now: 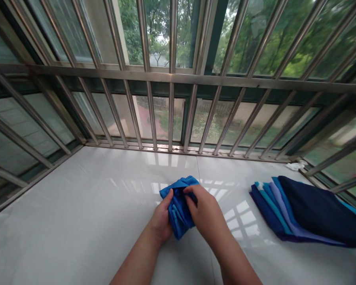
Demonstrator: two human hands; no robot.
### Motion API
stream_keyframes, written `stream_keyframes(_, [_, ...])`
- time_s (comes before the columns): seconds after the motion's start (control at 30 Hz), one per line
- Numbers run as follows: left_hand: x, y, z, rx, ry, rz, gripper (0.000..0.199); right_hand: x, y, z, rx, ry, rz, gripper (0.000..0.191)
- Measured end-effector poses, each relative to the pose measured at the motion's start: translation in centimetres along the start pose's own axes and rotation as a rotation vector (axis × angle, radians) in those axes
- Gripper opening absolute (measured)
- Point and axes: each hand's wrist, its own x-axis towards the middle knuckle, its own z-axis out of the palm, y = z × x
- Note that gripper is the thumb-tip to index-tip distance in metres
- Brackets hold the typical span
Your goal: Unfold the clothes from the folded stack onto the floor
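A bright blue cloth, bunched and folded into a narrow bundle, lies on the white glossy surface at centre. My left hand grips its left edge with the thumb on top. My right hand pinches the cloth's right side, fingers curled into the folds. Both hands hold the same cloth between them.
A pile of folded cloths in dark navy, teal and purple lies at the right. Metal window bars fence the far and side edges of the surface. A small white scrap sits in the far right corner.
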Motion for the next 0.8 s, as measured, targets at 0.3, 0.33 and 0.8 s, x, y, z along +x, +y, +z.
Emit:
stream_keyframes(0.3, [0.7,3.0,-2.2,-0.130,0.082,0.235,0.075,-0.1,5.6,-7.8,-0.451,0.391,0.354,0.028])
stream_keyframes(0.33, [0.9,3.3,-2.5,-0.142,0.092,0.254,0.075,-0.2,6.0,-8.2,-0.546,0.345,0.407,0.027])
stream_keyframes(0.8, [0.2,3.1,-2.1,-0.125,-0.090,0.157,0.066,0.2,5.5,1.1,-0.210,-0.191,-0.021,0.086])
